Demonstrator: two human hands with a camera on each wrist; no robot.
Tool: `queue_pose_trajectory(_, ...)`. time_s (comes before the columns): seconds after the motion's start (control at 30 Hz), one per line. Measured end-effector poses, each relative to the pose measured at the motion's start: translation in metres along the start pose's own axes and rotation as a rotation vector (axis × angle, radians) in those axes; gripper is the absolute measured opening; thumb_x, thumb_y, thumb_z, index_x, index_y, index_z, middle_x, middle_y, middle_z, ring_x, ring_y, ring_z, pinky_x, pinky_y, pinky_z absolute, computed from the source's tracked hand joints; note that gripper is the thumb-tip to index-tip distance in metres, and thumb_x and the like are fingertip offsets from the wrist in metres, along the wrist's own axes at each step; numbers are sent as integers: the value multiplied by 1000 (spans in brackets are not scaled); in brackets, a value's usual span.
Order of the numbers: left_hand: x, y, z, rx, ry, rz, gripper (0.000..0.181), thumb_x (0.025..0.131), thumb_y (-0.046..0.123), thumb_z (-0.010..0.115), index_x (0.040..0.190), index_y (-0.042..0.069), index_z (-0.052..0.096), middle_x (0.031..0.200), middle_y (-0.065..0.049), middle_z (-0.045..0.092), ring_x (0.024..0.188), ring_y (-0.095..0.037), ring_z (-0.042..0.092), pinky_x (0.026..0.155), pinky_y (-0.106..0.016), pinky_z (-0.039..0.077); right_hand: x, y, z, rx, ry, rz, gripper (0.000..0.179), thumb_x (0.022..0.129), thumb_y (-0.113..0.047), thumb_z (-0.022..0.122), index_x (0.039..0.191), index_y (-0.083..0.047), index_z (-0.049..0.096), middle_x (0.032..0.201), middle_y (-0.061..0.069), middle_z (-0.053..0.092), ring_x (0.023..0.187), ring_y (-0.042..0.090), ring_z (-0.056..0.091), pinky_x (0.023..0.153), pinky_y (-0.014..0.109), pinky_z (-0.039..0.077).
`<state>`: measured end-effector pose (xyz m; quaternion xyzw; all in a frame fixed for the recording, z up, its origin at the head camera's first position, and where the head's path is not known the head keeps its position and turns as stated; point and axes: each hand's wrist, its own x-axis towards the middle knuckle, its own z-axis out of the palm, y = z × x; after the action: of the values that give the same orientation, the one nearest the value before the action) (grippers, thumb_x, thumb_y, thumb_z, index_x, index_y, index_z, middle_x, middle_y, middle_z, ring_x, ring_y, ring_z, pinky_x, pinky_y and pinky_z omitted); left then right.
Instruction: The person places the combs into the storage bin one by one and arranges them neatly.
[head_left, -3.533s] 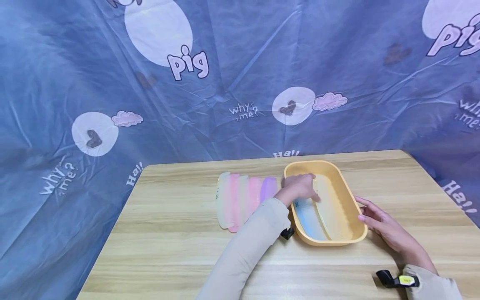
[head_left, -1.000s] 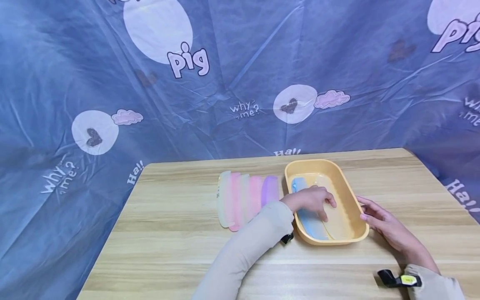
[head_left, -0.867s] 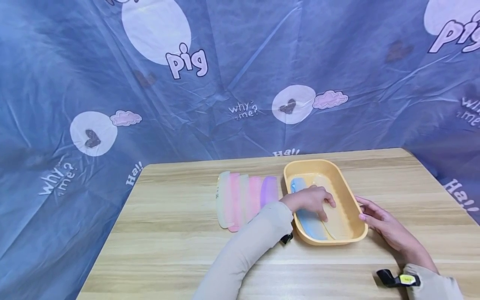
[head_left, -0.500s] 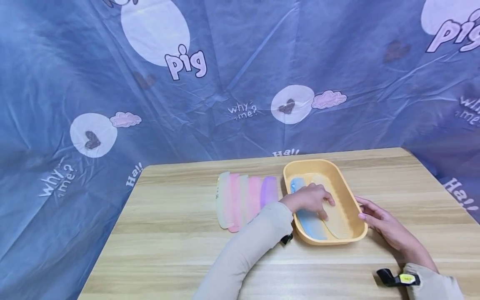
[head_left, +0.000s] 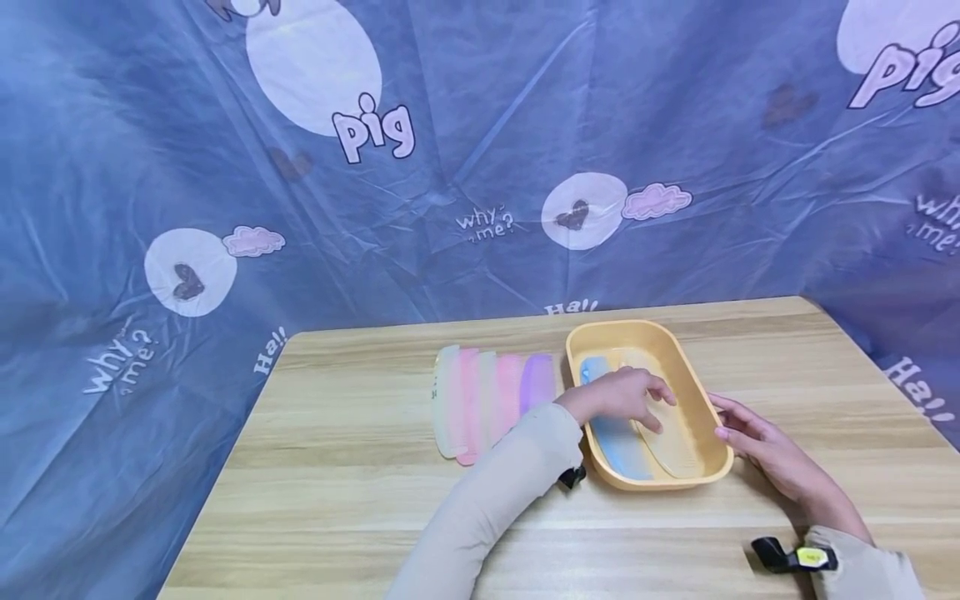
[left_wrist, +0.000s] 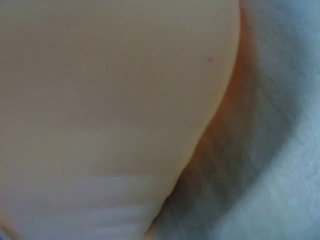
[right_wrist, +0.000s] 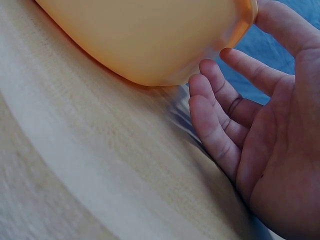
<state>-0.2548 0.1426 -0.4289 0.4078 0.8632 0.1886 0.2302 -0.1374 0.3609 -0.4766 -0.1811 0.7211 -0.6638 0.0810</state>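
In the head view a yellow plastic tray holds a blue comb along its left side and a pale yellow, see-through comb beside it. My left hand reaches over the tray's left rim and lies over both combs, thumb and index finger spread apart above the pale one; its other fingers are hidden. With its fingertips, my right hand touches the tray's outer right wall. The right wrist view shows those fingers loosely bent, with the palm away from the tray. Only the yellow tray wall, blurred, fills the left wrist view.
Left of the tray, several combs lie side by side in a row: a pale green comb, pink ones, and a purple comb closest to the tray. The wooden table ends at a blue printed cloth behind.
The pale yellow comb has shifted right, away from the blue comb, and lies flatter. My left hand has moved towards the near right within the tray. The right hand stays at the wall.
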Motion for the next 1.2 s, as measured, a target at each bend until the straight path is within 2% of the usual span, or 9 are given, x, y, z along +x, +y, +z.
queue_pose_trajectory(0.27,-17,-6,-24,-106,36,87,44,80,30,79,121,22,64,120,6,64,111,-5,55,89,-6,36,1,1,1,1,3,-27,55,99,7,35,144,-23,40,109,-8,61,96,2,61,78,17,51)
queue_pose_trajectory(0.47,-44,-22,-37,-231,68,126,48,82,32,77,125,20,61,123,3,63,115,-12,54,95,-13,40,1,3,-1,24,10,-33,56,98,8,35,143,-25,42,109,-8,61,96,2,62,77,18,53)
queue_pose_trajectory(0.6,-65,-36,-41,-319,125,152,50,82,30,77,127,19,60,123,-2,64,113,-12,55,99,-23,44,1,2,0,55,-5,-34,56,99,8,34,144,-26,41,109,-8,60,96,3,62,76,20,54)
queue_pose_trajectory(0.73,-84,-47,-45,-368,179,158,52,82,26,77,129,17,58,121,-6,64,109,-12,56,95,-27,49,1,1,0,64,-18,-26,57,99,7,34,144,-27,40,110,-8,59,97,3,63,77,21,55)
queue_pose_trajectory(0.9,-102,-58,-52,-430,223,148,53,81,23,77,130,17,57,117,0,64,108,-12,56,92,-30,49,2,1,0,53,-5,-31,57,98,8,34,144,-25,40,109,-8,60,96,2,62,77,19,54)
queue_pose_trajectory(0.97,-108,-62,-55,-437,231,144,53,81,23,77,130,17,57,117,1,64,112,-18,57,94,-31,47,1,2,0,51,-3,-29,57,98,8,34,145,-25,39,109,-7,60,97,3,62,77,19,54)
queue_pose_trajectory(1.03,-113,-67,-58,-438,235,151,53,82,22,77,131,16,56,118,-2,64,115,-24,55,96,-35,45,1,3,0,48,-3,-26,58,99,8,34,145,-25,39,110,-8,60,97,3,62,77,19,53)
queue_pose_trajectory(1.2,-125,-84,-67,-425,270,137,53,82,20,76,131,12,56,119,-6,63,111,-18,55,96,-37,45,2,4,0,53,-9,-26,58,99,8,33,146,-25,38,110,-7,60,97,4,63,77,20,54)
